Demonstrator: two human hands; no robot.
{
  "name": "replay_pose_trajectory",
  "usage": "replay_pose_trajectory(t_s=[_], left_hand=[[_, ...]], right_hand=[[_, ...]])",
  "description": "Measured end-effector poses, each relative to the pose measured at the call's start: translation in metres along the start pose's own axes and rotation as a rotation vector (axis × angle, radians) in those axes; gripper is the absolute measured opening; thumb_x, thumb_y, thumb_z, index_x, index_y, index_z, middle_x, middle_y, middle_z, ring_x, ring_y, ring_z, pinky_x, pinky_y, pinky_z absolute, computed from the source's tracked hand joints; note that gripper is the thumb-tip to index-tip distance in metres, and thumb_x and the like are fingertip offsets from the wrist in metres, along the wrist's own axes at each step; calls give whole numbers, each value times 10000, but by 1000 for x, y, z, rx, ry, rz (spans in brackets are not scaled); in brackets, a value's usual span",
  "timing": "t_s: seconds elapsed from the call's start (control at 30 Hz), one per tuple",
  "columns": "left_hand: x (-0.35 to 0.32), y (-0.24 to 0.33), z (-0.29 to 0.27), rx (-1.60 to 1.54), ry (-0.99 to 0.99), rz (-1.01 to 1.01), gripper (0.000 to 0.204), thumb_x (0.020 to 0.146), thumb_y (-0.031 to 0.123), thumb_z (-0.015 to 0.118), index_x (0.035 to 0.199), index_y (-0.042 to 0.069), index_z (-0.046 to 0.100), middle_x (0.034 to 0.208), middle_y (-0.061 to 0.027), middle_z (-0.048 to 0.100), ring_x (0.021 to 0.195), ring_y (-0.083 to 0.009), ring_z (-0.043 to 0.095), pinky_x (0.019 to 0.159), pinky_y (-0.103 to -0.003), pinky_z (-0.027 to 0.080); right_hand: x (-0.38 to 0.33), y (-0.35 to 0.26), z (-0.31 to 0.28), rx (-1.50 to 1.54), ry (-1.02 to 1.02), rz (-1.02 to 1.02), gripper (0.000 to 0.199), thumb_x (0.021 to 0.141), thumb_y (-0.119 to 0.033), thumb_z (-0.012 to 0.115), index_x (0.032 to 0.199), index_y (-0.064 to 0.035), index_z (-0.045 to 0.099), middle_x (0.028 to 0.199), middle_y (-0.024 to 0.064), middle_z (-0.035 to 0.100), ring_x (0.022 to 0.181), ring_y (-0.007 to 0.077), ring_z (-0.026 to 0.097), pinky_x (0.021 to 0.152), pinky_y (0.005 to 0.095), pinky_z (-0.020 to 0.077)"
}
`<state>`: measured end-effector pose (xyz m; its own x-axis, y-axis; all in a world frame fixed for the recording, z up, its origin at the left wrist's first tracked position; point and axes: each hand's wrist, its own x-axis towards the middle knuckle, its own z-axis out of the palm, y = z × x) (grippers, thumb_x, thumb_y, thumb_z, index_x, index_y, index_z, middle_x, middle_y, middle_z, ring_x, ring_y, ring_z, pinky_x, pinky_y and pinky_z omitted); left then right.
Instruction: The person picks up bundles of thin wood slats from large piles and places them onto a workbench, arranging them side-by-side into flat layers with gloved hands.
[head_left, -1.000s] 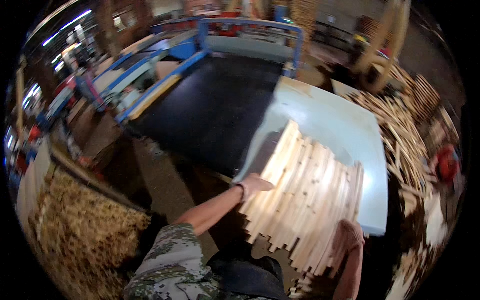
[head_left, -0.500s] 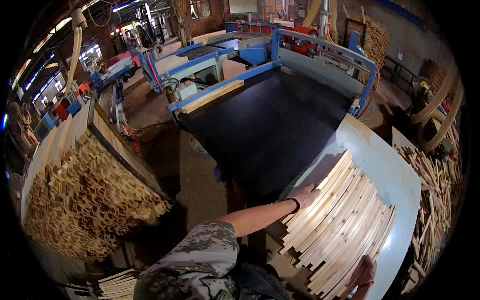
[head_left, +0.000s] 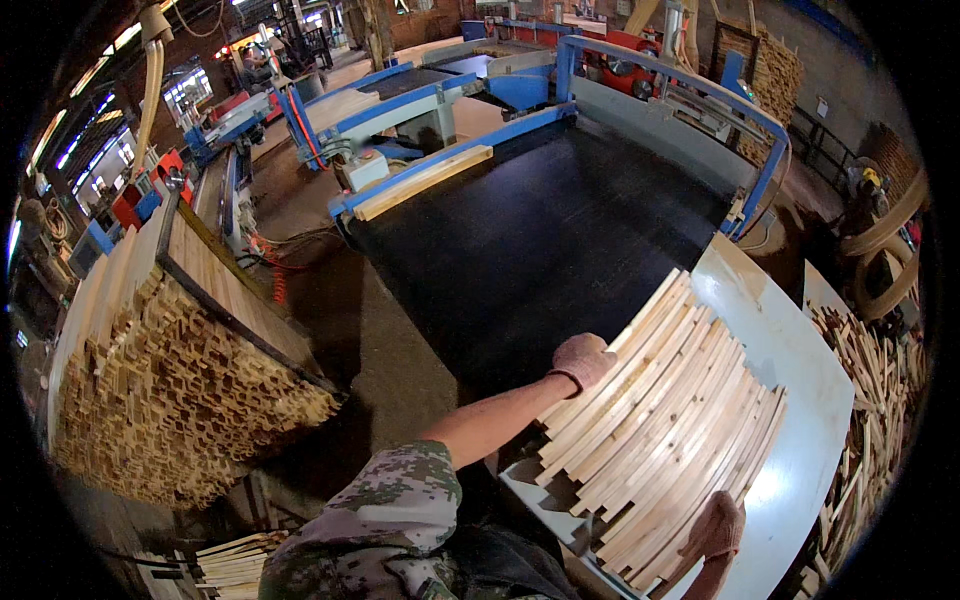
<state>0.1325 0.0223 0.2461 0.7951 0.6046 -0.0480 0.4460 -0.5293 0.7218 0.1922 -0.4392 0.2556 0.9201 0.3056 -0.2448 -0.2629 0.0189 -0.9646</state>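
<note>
Many wooden sticks (head_left: 668, 400), likely stiff and heavy together, are over the pale table (head_left: 806, 400), clasped between my left hand (head_left: 584, 362) and right hand (head_left: 718, 526), whose squeeze on the outer sides should prevent slipping.

A dim workshop hall surrounds a wide black flat machine bed (head_left: 500, 240) with a blue metal gantry frame (head_left: 565, 72) across its far end. The worn, dark brown floor (head_left: 395, 385) sinks into shadow near the lower left. A dull grey wall (head_left: 850, 118) closes the upper right, bearing a small white sheet (head_left: 822, 106); a reddish-brown brick wall (head_left: 430, 26) stands at the back. Bright white window openings (head_left: 187, 90) and long white light strips (head_left: 127, 37) glow at the left. The smooth pale blue-grey table (head_left: 800, 400) at lower right shows a glossy reflection.
</note>
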Motion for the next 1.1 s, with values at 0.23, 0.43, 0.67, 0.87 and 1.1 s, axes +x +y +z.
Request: replay_pose_trajectory(t_s=[0.23, 0.43, 0.67, 0.87, 1.1], left_hand=[[-20, -4, 19, 35, 157, 83, 343, 969, 385, 622, 1053, 80, 756, 1055, -162, 728, 950, -357, 698, 811, -521, 535], [-48, 9, 16, 173, 187, 158, 387, 1013, 355, 572, 1292, 89, 601, 1066, -196, 679, 1016, -393, 677, 858, -552, 539], [-65, 23, 39, 358, 313, 186, 573, 956, 464, 654, 1276, -3, 569, 1121, -212, 643, 982, -383, 665, 816, -541, 523], [-74, 15, 32, 716, 546, 306, 951, 967, 668, 522, 1510, -107, 430, 1551, -270, 447, 1447, -390, 395, 1249, -562, 186], [-96, 65, 12, 638, 308, 204, 767, 965, 564, 572, 1427, -46, 516, 1470, -272, 489, 1395, -409, 426, 1235, -541, 225]], right_hand=[[34, 33, -37, 88, 34, -49, 363, 931, -100, 663, 1261, -5, 546, 834, 37, 609, 709, 165, 620, 606, 316, 532], [4, 5, -14, -24, -73, 15, 224, 973, -197, 635, 1132, -42, 601, 842, 60, 619, 655, 196, 605, 578, 339, 517], [49, 56, -77, -376, -406, -191, 329, 941, -202, 659, 1207, -12, 624, 1000, 93, 688, 831, 254, 682, 760, 366, 598], [21, 7, -27, 198, -116, 257, 348, 965, -202, 710, 1224, 23, 654, 1161, 98, 699, 1036, 196, 663, 879, 344, 579], [34, -13, -63, -1236, -167, -329, 498, 987, -381, 649, 1289, 14, 624, 1005, 167, 749, 835, 351, 719, 801, 441, 570]])
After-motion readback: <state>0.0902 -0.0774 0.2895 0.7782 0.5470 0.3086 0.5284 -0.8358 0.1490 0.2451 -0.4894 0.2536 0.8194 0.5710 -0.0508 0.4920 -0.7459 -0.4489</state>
